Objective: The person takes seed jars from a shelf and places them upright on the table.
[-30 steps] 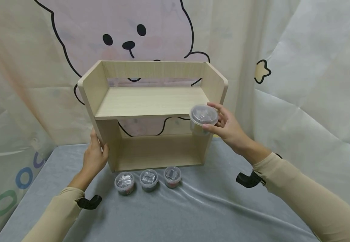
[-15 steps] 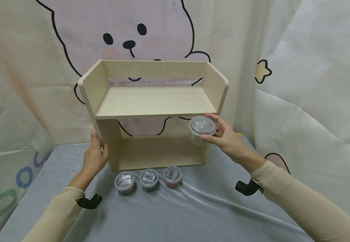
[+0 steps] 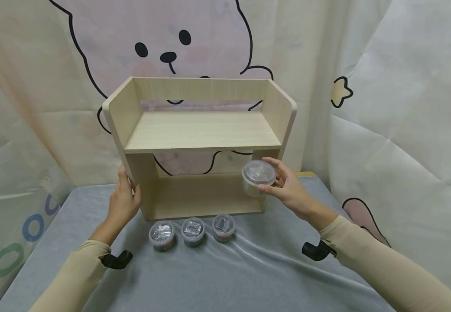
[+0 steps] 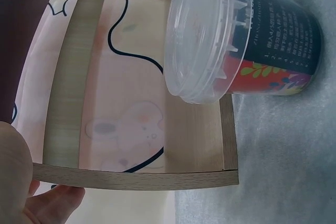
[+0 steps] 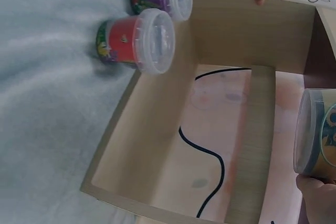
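My right hand pinches a small lidded plastic tub between thumb and fingers. It holds the tub in front of the right part of the wooden shelf unit's lower opening. In the right wrist view, that tub has a tan and dark label. At the unit's left side panel, my left hand grips the edge, thumb in front and fingers behind. Three similar tubs stand in a row before the unit: a left one, a middle one and a right one.
A grey-blue cloth covers the table under the unit and tubs. Behind hangs a pale curtain printed with a cartoon bear. Another white curtain closes off the right side.
My right hand has lowered the tub from the upper board's front edge to in front of the lower opening. My left hand keeps its grip on the side panel.
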Motion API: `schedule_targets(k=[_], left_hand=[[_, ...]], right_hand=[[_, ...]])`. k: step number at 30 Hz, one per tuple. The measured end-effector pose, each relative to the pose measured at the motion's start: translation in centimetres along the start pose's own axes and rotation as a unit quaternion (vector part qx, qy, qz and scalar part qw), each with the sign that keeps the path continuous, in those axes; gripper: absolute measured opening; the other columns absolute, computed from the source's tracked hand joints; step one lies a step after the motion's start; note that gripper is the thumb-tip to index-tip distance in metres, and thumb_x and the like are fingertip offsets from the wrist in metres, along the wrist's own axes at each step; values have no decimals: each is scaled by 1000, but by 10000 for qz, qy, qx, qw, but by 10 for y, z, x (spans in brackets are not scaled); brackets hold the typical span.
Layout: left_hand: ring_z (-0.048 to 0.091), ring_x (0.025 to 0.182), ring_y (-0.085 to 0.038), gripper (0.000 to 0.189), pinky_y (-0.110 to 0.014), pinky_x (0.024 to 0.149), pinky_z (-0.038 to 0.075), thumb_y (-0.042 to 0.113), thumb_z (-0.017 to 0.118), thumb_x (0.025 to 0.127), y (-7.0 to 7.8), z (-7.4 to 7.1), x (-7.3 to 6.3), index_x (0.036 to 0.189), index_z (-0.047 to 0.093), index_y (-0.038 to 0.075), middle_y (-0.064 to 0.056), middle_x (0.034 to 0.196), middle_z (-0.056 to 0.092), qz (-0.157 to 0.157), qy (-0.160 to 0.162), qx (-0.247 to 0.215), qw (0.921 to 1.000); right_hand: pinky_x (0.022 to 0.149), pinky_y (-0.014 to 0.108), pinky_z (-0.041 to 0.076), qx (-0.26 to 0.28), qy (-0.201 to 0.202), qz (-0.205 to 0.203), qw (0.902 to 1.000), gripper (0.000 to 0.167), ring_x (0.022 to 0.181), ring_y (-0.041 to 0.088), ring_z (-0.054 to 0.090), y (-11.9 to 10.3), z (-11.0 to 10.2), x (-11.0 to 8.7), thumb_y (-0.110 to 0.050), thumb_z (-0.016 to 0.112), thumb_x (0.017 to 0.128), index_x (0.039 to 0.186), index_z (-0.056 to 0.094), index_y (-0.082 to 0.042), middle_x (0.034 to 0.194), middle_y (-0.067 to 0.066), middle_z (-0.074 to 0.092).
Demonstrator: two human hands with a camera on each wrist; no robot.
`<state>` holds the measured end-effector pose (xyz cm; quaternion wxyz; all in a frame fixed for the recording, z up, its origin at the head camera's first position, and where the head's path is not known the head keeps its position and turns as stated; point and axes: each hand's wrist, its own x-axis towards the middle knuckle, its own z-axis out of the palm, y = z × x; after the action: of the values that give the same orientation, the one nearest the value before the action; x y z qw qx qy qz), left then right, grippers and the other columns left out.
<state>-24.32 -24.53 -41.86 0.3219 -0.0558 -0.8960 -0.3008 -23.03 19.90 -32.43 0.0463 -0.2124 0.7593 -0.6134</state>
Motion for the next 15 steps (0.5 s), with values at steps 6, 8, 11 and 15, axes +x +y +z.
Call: schedule_targets(k=[6,8,11,15], left_hand=[[63,76,-51,73,-61,58,44,3,56,96,1,-1,0,155,15,13,-33,112,59,0,4,-3,10000],[62,74,-51,72,-60,58,44,4,56,95,1,-1,1,155,15,12,-33,110,59,18,20,-5,10000],[61,71,-49,72,-59,57,43,4,56,95,2,0,1,154,15,12,-32,107,59,37,52,2,10000],[59,69,-47,73,-58,56,42,3,56,95,2,0,1,154,15,11,-31,107,58,33,59,21,10000]], right_hand=[[91,17,51,55,-14,71,10000,78,115,6,59,10,3,-4,-1,70,91,156,27,-7,146,23,46],[91,17,52,104,-16,103,9999,78,115,6,59,14,4,-5,-2,71,91,156,27,-7,146,24,46],[90,17,52,195,-23,134,9997,79,114,5,60,20,5,-7,-3,71,91,156,26,-6,146,24,46],[90,17,53,343,-26,158,9993,78,114,5,61,30,6,-10,-2,71,91,156,27,-5,146,24,46]])
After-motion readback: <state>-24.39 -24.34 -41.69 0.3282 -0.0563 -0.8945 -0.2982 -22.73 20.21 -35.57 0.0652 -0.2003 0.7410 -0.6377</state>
